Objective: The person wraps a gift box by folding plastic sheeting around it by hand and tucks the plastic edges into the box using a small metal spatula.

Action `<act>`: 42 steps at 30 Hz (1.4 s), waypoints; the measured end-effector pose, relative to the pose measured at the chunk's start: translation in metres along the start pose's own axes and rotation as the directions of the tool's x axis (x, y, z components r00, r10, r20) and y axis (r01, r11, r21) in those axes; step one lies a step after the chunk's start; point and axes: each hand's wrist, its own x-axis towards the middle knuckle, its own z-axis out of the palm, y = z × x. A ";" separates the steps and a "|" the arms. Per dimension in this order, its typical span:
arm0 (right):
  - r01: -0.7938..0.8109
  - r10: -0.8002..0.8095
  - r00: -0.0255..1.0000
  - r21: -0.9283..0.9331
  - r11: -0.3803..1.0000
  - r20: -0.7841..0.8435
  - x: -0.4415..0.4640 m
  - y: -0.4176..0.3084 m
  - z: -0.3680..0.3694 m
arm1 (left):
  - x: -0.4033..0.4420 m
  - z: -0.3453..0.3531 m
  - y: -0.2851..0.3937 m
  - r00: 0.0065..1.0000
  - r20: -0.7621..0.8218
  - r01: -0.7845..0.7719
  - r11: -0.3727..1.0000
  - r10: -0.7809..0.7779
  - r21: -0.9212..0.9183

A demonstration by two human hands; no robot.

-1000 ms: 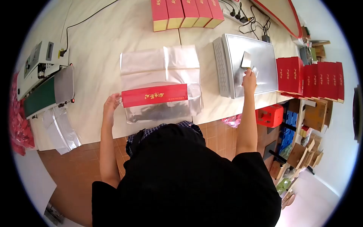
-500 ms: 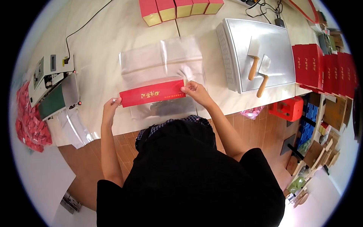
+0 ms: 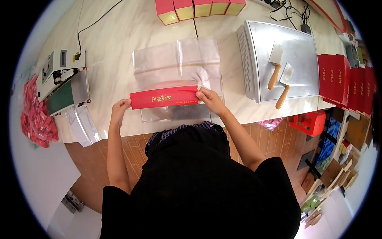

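A long red box (image 3: 167, 104) with gold lettering lies crosswise between my two hands, near the front of the table. My left hand (image 3: 121, 108) pinches its left end with thumb and fingers. At the other end, my right hand (image 3: 210, 100) has its thumb on the box's front face, and the fingers behind are partly hidden. Clear plastic bags (image 3: 159, 63) lie flat beneath and beyond the box, wrinkled close to its right end. Whether the box touches the plastic I cannot tell.
Two wooden-handled scrapers (image 3: 283, 91) rest on a metal-topped machine (image 3: 302, 47) at right. Red boxes stand at the back (image 3: 184, 10) and in a stack (image 3: 338, 79) far right. On the left are a sealing machine (image 3: 59, 85) and a bag of red packets (image 3: 34, 115).
The view has shifted a little, so the table's contents appear further right. The red box looks slightly more level. Both hands keep their hold on its ends.
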 end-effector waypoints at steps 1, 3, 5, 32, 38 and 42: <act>0.014 -0.014 1.000 -0.006 1.000 0.001 0.000 -0.001 0.000 | 0.000 0.000 0.000 1.000 0.001 0.003 1.000 -0.003 -0.004; 0.028 -0.028 1.000 -0.012 1.000 0.002 -0.001 -0.001 0.000 | 0.000 0.000 0.001 1.000 -0.001 0.005 1.000 -0.005 -0.005; -0.002 0.002 1.000 -0.005 1.000 0.016 0.000 0.001 -0.001 | -0.001 0.001 0.002 1.000 -0.002 0.006 1.000 -0.006 -0.008; 0.372 -0.285 0.909 -0.899 0.232 0.303 0.073 -0.053 0.137 | -0.040 0.043 -0.106 0.969 -0.165 0.043 0.789 -0.182 -0.613; 0.477 -0.495 0.831 -0.784 0.398 0.254 0.032 -0.101 0.120 | -0.060 0.070 -0.026 0.986 -0.099 -0.021 0.496 -0.132 -0.868; 0.474 -0.552 0.816 -0.744 0.471 0.171 0.011 -0.112 0.109 | -0.095 0.076 0.049 0.944 -0.187 -0.302 0.483 0.273 -0.822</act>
